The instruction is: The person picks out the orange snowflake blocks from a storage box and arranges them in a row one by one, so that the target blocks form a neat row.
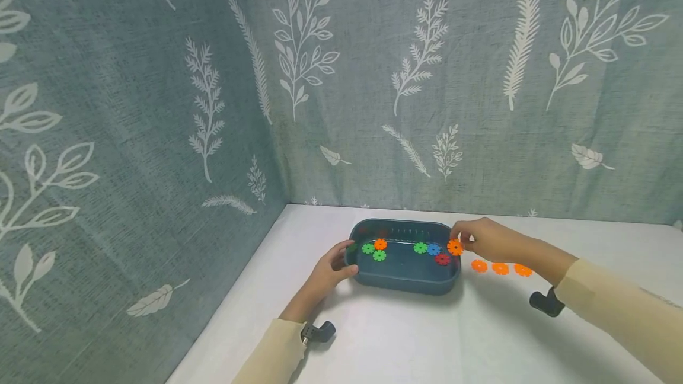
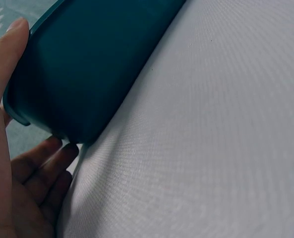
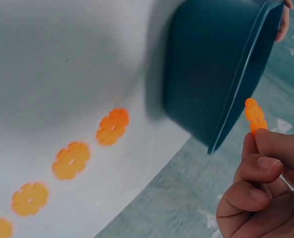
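A dark teal plastic basin [image 1: 405, 285] stands on the white table, with several flower-shaped discs inside: green discs [image 1: 420, 248], an orange disc [image 1: 380, 244], a blue disc [image 1: 433, 249] and a red disc [image 1: 442, 259]. My left hand [image 1: 332, 265] holds the basin's left end, thumb at the rim and fingers against its side and lower corner. Over the basin's right rim, my right hand [image 1: 482, 240] pinches an orange flower-shaped disc [image 3: 256, 115] between thumb and forefinger. The other fingers of that hand are curled in.
To the right of the basin, several orange discs [image 3: 71, 160] lie in a row on the white table [image 1: 405, 336]. A grey-green curtain [image 1: 363, 76] with white leaf patterns hangs behind and along the left side.
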A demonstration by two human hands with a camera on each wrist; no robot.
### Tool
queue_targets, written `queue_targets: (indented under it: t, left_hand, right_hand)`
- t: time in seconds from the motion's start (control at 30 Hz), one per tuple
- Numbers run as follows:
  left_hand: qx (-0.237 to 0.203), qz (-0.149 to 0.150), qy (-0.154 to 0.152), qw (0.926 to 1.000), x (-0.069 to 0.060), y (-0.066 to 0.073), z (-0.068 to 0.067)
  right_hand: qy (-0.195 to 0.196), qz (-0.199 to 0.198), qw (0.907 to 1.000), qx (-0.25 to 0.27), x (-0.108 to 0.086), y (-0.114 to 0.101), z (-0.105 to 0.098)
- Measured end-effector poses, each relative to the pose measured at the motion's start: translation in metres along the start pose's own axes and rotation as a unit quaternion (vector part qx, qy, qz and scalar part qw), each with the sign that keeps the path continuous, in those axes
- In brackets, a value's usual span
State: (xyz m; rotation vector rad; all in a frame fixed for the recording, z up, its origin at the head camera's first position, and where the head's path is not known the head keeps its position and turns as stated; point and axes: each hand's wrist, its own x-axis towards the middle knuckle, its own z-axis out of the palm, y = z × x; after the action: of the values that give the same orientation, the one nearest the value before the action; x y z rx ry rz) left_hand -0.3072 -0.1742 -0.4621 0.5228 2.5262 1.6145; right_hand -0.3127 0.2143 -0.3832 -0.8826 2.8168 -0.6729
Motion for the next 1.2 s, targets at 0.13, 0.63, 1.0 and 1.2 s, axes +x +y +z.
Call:
queue_targets:
  t: [0.13, 0.63, 1.0, 1.2]
  left_hand:
    - [0.001, -0.003, 0.002, 1.0, 0.0, 0.001, 0.001]
    - [0.004, -0.007, 0.019, 0.9998, 0.013, -0.034, 0.003]
    - [0.009, 0.009, 0.026, 0.9996, 0.016, -0.039, 0.004]
    - [-0.002, 0.013, 0.021, 0.9997, 0.017, -0.039, 0.004]
  right_hand:
    - [0.002, 0.015, 0.9999, 0.003, -0.012, 0.01, -0.005]
    - [0.023, 0.069, 0.9972, 0.014, -0.054, 0.052, -0.013]
    - [0.056, 0.093, 0.9941, 0.009, -0.084, 0.079, -0.02]
    - [0.056, 0.119, 0.9911, 0.019, -0.098, 0.094, -0.016]
